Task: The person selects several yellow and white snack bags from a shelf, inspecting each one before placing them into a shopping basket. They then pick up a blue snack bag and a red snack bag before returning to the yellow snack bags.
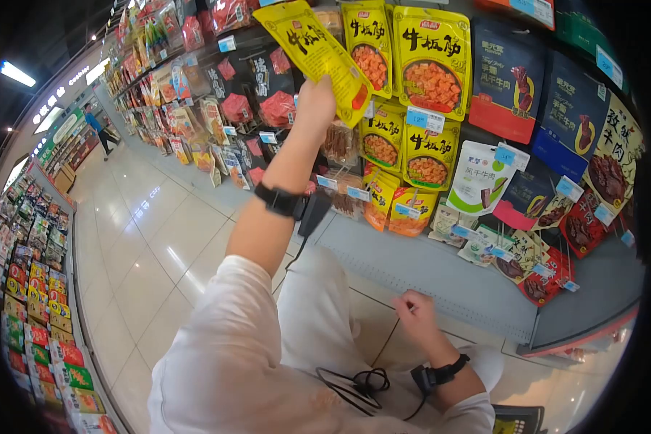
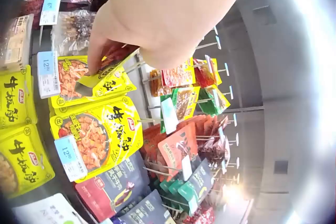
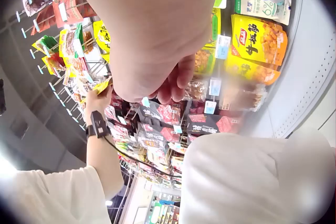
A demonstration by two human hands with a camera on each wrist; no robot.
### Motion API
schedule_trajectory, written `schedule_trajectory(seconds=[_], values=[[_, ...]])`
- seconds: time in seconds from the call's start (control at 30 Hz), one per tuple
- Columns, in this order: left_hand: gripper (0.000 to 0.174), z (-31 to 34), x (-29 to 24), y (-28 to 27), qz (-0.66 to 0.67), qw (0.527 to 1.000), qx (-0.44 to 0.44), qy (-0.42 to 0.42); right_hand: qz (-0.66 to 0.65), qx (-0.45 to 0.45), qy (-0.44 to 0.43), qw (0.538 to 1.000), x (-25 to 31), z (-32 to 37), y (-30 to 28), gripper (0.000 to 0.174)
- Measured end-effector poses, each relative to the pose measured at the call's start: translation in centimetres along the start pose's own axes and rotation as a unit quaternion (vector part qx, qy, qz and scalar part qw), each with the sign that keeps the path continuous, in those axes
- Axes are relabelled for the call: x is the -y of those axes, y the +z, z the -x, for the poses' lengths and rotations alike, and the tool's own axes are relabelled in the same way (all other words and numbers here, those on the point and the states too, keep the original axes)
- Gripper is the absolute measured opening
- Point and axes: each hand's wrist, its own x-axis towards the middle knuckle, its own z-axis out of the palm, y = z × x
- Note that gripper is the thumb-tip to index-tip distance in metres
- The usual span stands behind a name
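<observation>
My left hand [image 1: 317, 105] is raised to the shelf and grips the lower edge of a yellow snack pouch [image 1: 318, 58] with black lettering, which tilts in front of the rack. Beside it hang matching yellow pouches [image 1: 432, 61] with a picture of reddish cubes. In the left wrist view the left hand [image 2: 157, 19] covers much of the pouch it holds. Low over my lap, my right hand [image 1: 418, 318] has loosely curled fingers and nothing in them. From the right wrist its fingers [image 3: 176, 79] look bent, with hanging packets behind them.
Dark blue and red pouches [image 1: 505, 79] hang to the right, above a white pouch [image 1: 481, 177]. Blue price tags [image 1: 425, 119] stick out on hooks. A grey shelf base [image 1: 441, 271] runs below. A person [image 1: 98, 130] walks in the far aisle. A black cable [image 1: 362, 383] lies across my lap.
</observation>
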Motion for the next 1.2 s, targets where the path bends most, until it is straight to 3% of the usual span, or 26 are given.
schedule_trajectory(seconds=[0.13, 0.23, 0.43, 0.5, 0.63, 0.8, 1.2], values=[[0.031, 8.9, 0.2, -0.2, 0.142, 0.987, 0.011, -0.073, -0.053, -0.047, 0.076, 0.995, -1.1, -0.8, -1.4, 0.025], [0.032, 14.7, 2.4, 0.7, 0.210, 0.966, 0.044, -0.142, -0.176, -0.108, 0.103, 0.973, -2.5, -1.7, -3.1, 0.015], [0.033, 21.8, 9.3, 2.9, 0.287, 0.878, 0.223, -0.313, -0.277, -0.230, 0.174, 0.917, -2.3, -3.2, -5.8, 0.025], [0.032, 23.2, 11.2, 3.5, 0.284, 0.850, 0.250, -0.366, -0.403, -0.115, 0.173, 0.891, -2.7, -2.9, -6.3, 0.029], [0.036, 25.3, 14.0, 5.0, 0.309, 0.810, 0.233, -0.440, -0.332, -0.077, 0.224, 0.913, -2.7, -2.3, -5.9, 0.029], [0.043, 25.5, 15.0, 5.3, 0.270, 0.800, 0.354, -0.402, -0.269, -0.088, 0.274, 0.919, -3.1, -2.2, -5.4, 0.029], [0.038, 25.6, 15.0, 5.5, 0.261, 0.826, 0.350, -0.358, -0.256, -0.078, 0.268, 0.926, -3.6, -2.5, -5.4, 0.025]])
